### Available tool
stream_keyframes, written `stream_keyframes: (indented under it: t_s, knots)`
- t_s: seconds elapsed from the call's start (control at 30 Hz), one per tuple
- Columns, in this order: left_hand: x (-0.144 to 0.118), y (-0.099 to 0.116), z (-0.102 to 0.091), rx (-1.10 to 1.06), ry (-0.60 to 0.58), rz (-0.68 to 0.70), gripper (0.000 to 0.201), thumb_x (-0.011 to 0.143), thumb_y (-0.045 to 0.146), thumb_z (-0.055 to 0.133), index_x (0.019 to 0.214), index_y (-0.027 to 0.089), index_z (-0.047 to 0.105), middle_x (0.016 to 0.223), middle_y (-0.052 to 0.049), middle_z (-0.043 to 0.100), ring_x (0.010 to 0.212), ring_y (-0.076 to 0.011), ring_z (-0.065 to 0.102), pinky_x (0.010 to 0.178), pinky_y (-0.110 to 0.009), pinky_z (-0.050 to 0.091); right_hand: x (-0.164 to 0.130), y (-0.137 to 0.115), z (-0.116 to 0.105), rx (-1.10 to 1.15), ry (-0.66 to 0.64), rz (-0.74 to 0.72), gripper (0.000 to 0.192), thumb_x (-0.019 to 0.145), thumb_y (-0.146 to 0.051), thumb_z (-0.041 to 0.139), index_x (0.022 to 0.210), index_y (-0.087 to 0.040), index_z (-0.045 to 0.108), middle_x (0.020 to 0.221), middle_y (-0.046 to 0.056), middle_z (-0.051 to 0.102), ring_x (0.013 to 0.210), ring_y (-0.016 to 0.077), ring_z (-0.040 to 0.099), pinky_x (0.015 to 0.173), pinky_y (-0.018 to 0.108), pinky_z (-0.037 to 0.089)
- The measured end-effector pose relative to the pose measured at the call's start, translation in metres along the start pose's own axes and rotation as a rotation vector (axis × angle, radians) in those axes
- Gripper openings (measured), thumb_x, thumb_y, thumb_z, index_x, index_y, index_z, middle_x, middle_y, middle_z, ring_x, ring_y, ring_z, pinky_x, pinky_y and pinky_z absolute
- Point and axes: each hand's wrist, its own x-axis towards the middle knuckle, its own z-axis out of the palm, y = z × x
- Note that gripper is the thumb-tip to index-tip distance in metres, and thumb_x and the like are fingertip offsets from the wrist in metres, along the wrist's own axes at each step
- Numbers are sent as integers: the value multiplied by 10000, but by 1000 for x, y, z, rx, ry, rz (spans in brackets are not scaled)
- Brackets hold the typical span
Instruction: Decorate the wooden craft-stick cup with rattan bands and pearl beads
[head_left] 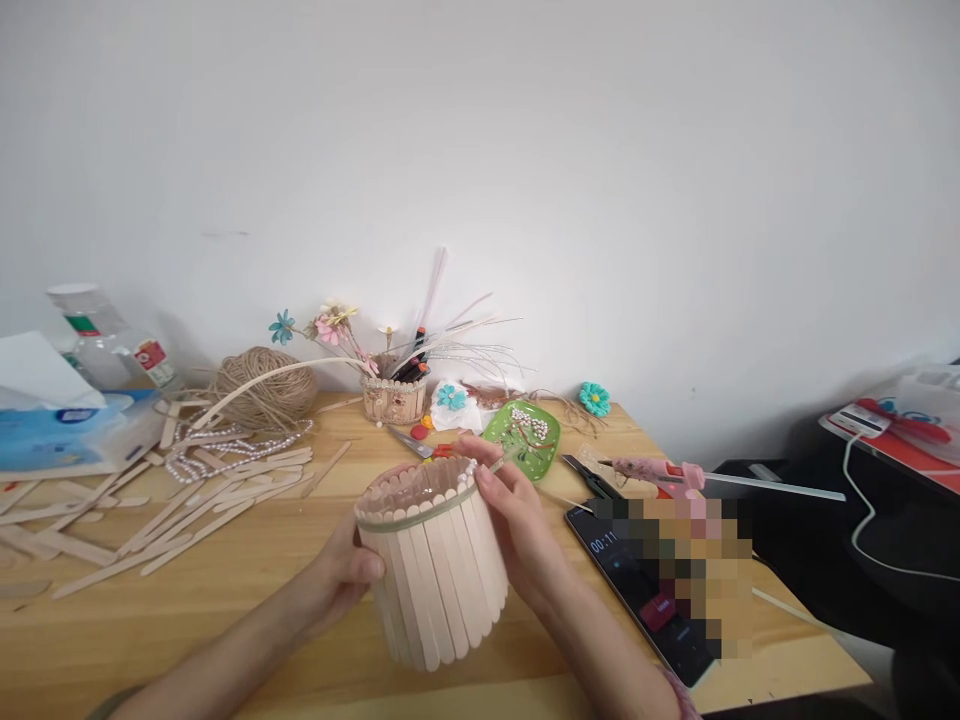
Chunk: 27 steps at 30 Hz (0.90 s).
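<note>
A round pot covered in upright wooden craft sticks (439, 575) is held tilted above the table between both hands. A thin green band (420, 517) runs around it just below the rim. My left hand (349, 565) grips its left side, thumb on the outer sticks and the other fingers hidden behind. At the upper right of the rim, my right hand (517, 510) holds the pot with its thumb near a few white beads (471, 468). A pale strip end sticks out beyond the right fingers. The pot's inside looks clear and shiny.
Loose craft sticks (217, 500), pearl strings (191, 455), a twine ball (262, 388) and a tissue box (75, 440) lie left. Behind stand a stick-covered pen holder (395, 402), scissors (416, 443) and a green bead dish (536, 465). Right are a pink glue gun (660, 472) and phone (637, 590).
</note>
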Motion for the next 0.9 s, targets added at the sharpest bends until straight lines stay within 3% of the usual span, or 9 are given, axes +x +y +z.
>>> stream_keyframes:
  t_s: [0.13,0.3,0.43,0.53,0.6,0.67,0.8,0.9]
  knots:
    - [-1,3,5,-19,13,-49,950,504,399,806,1341,276,375,1349,-84,495,1256,-376,391,960,-455,393,0,0,-1,-1,-109,83,451,703,-440,707,1075,-205,610,962,56,654,895,201,575,807,315,394]
    - [-2,1,19,34,155,-29,936,508,490,800,1319,282,382,1425,-100,388,1289,-372,344,982,-461,379,4,1,-5,-5,-24,69,447,705,-500,680,1009,-174,648,932,61,667,847,197,585,765,301,419]
    - [2,4,13,245,282,158,843,525,487,796,1262,306,427,1442,-73,349,1336,-321,273,1030,-421,337,4,2,-10,-17,44,58,431,686,-484,703,971,-163,660,875,55,677,809,188,595,747,293,431]
    - [0,18,8,501,201,276,603,654,467,715,1200,312,510,1380,-57,435,1352,-294,241,1081,-435,253,0,2,-13,-35,70,35,399,668,-431,738,960,-170,659,898,52,683,818,178,601,755,284,431]
    - [-3,31,11,691,148,284,426,733,456,643,1127,304,587,1337,-47,486,1354,-285,236,1108,-442,185,-3,3,-15,-58,70,24,392,670,-414,742,971,-180,651,930,55,685,839,183,607,773,295,431]
    - [-7,42,18,834,122,263,297,771,438,608,1030,298,652,1297,-36,525,1333,-283,281,1102,-432,201,-5,3,-15,-86,73,13,402,668,-407,745,991,-193,637,959,59,685,859,194,613,794,316,432]
    - [-7,52,30,865,57,158,255,824,438,535,925,277,705,1157,-34,624,1155,-258,498,1005,-374,353,-9,4,-15,-120,95,5,428,655,-415,750,1004,-207,615,971,62,684,874,216,616,804,348,435]
    - [-4,52,32,795,71,61,296,842,432,504,880,233,720,1062,-45,672,1055,-241,562,946,-339,397,-10,5,-15,-103,91,1,404,647,-413,754,969,-211,617,970,55,678,886,221,610,813,350,429]
